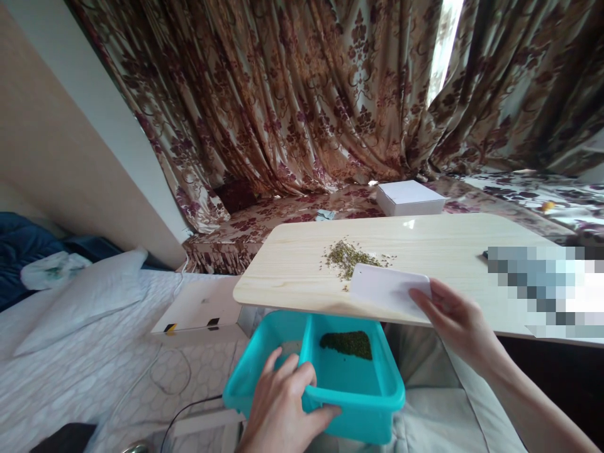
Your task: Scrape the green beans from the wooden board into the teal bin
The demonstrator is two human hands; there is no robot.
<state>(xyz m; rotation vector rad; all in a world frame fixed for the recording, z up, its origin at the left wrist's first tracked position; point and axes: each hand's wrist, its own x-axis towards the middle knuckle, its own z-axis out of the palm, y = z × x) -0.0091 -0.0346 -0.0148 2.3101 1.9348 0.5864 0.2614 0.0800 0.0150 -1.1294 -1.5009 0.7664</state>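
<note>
My left hand (287, 399) grips the near rim of a turquoise two-compartment tub (352, 399), its fingers over the edge by the divider. Small green beans or seeds (349, 345) lie heaped in the tub's right compartment; the left one is partly hidden behind my fingers. In my right hand (453, 311) is a thin white rectangular plastic card or scraper (384, 286), pinched at its right end and tilted over the table's near edge. Just beyond the card, a loose scatter of green and brown seeds (346, 257) is spread on the pale wooden table (453, 248).
A white box (410, 196) stands behind the table. At the table's right side lies a blurred-out object (533, 283). To the left are a bed (85, 321) with a pillow (89, 299) and a flat white carton (201, 308). Patterned curtains (292, 94) hang behind.
</note>
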